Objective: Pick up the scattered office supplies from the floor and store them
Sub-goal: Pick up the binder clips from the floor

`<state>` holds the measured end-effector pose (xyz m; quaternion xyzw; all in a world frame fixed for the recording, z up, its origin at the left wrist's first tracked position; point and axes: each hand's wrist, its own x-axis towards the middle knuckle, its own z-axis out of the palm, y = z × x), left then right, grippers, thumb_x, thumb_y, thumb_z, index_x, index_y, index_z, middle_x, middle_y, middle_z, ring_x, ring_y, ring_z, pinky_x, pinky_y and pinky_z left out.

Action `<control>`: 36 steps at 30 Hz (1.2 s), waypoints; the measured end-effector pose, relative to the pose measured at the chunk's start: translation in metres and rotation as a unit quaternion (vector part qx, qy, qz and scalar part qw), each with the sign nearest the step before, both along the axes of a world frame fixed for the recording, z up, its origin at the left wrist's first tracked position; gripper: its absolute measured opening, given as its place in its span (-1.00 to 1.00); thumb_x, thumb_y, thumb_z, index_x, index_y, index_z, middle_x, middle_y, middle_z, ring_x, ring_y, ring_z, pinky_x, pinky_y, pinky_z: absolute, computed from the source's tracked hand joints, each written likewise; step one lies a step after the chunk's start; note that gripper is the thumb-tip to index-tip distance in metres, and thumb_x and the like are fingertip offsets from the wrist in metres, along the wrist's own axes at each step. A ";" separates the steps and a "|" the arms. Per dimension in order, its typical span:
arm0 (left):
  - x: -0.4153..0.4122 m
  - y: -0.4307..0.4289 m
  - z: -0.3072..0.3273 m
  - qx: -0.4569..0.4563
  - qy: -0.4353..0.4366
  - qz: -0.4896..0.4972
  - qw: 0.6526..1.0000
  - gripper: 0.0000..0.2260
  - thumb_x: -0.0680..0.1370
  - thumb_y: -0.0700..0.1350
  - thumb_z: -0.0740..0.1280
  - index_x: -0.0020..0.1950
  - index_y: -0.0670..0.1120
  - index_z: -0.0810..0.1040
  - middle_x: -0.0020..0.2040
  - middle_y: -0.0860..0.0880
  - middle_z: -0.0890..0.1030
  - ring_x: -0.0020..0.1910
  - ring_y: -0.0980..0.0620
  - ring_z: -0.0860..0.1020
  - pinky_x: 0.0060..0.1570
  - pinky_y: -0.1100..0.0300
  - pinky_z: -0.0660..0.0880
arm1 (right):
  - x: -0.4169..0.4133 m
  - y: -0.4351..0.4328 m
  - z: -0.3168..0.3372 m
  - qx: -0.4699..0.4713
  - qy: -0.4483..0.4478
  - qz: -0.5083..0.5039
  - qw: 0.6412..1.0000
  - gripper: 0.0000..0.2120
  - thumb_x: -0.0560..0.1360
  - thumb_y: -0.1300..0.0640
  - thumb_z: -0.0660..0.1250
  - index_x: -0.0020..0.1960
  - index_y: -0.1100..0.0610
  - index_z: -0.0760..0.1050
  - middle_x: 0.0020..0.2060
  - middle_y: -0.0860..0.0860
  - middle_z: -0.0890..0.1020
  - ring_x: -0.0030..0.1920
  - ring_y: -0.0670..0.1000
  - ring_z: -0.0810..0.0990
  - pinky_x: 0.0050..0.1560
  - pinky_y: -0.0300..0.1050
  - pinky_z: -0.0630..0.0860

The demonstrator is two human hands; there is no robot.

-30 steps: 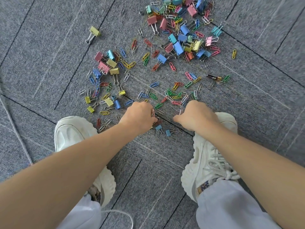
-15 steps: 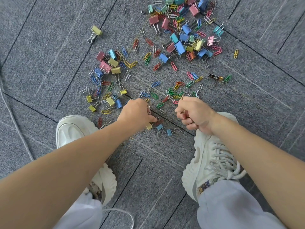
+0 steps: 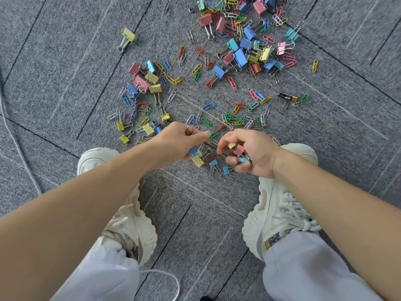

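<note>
Right hand, centre-right of frame: fingers curled, grasping a bunch of small binder clips; yellow, pink and teal ones show between the fingers. Left hand is just left of it, near but apart. Its fingers are curled and pinch a small clip at the fingertips, too blurred to tell its kind. Both hands are low over the grey carpet.

On the floor between the hands lie a yellow clip and little blue clips. Just above the hands, mid-frame, are loose paper clips in mixed colours. A left cluster of binder and paper clips sits centre-left. A big pile fills the top, right of centre. A lone yellow binder clip lies upper left, well apart. A battery lies right of centre.

Lower frame: white left shoe and right shoe; the right hand is just at the right shoe's toe. A white cord runs along the left edge.
</note>
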<state>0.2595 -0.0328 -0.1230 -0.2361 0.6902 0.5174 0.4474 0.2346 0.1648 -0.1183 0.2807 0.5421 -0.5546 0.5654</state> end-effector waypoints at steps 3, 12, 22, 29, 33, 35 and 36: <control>0.002 0.002 -0.002 -0.026 0.020 0.003 0.999 -0.64 0.56 0.11 0.35 -0.02 -0.21 0.57 -0.36 -0.06 0.47 -0.45 0.04 0.39 -0.33 0.15 0.41 | 0.001 -0.008 -0.002 0.036 0.021 0.000 0.999 -0.76 0.51 0.31 0.14 -0.01 0.18 0.58 -0.19 0.10 0.57 -0.43 -0.05 0.35 -0.54 -0.30 0.11; 0.013 0.003 -0.006 -0.254 0.134 -0.205 0.936 -0.66 0.48 0.12 0.47 0.09 -0.06 0.51 -0.28 0.01 0.51 -0.40 0.09 0.48 -0.41 0.19 0.37 | 0.003 -0.005 -0.013 0.159 0.134 0.146 0.967 -0.77 0.54 0.24 0.18 -0.07 0.09 0.61 -0.32 0.03 0.45 -0.53 -0.08 0.24 -0.50 -0.28 0.13; 0.006 0.004 -0.009 -0.181 0.038 -0.119 0.976 -0.85 0.49 -0.11 0.36 -0.17 -0.19 0.51 -0.32 -0.10 0.57 -0.41 -0.03 0.46 -0.39 0.19 0.43 | 0.017 -0.023 0.002 0.194 0.370 0.446 0.792 -0.74 0.48 -0.19 0.40 0.07 -0.08 0.52 -0.21 -0.11 0.61 -0.22 -0.01 0.59 -0.25 -0.12 0.49; 0.014 -0.035 0.000 0.062 -0.164 0.136 0.975 -0.94 0.56 -0.33 0.26 0.01 -0.22 0.44 -0.22 -0.12 0.42 -0.42 0.09 0.38 -0.52 0.34 0.30 | 0.034 -0.040 -0.009 0.207 0.502 0.556 0.629 -0.86 0.60 0.06 0.29 0.15 -0.02 0.48 -0.06 0.00 0.58 -0.11 0.13 0.63 -0.20 -0.03 0.55; 0.013 -0.038 0.002 0.092 -0.174 0.158 0.968 -0.85 0.60 -0.26 0.26 0.11 -0.23 0.57 -0.30 -0.12 0.47 -0.33 0.00 0.49 -0.37 0.23 0.50 | 0.027 -0.039 -0.012 0.212 0.483 0.530 0.664 -0.91 0.57 0.05 0.32 -0.11 -0.05 0.46 -0.11 -0.04 0.59 -0.11 0.07 0.61 -0.14 -0.03 0.55; 0.013 -0.040 0.000 0.122 -0.183 0.206 0.954 -0.86 0.59 -0.27 0.21 0.03 -0.25 0.56 -0.19 -0.18 0.49 -0.28 -0.06 0.56 -0.27 0.13 0.59 | 0.022 -0.035 -0.009 0.198 0.447 0.456 0.744 -0.86 0.53 -0.01 0.39 -0.17 -0.08 0.47 -0.20 -0.09 0.60 -0.19 0.01 0.58 -0.22 -0.11 0.47; 0.013 -0.040 0.000 0.141 -0.187 0.228 0.945 -0.85 0.58 -0.28 0.18 0.00 -0.24 0.54 -0.13 -0.21 0.51 -0.23 -0.09 0.59 -0.20 0.07 0.62 | 0.018 -0.033 -0.007 0.189 0.432 0.412 0.779 -0.85 0.50 -0.03 0.43 -0.19 -0.07 0.50 -0.26 -0.12 0.58 -0.25 -0.04 0.56 -0.29 -0.16 0.41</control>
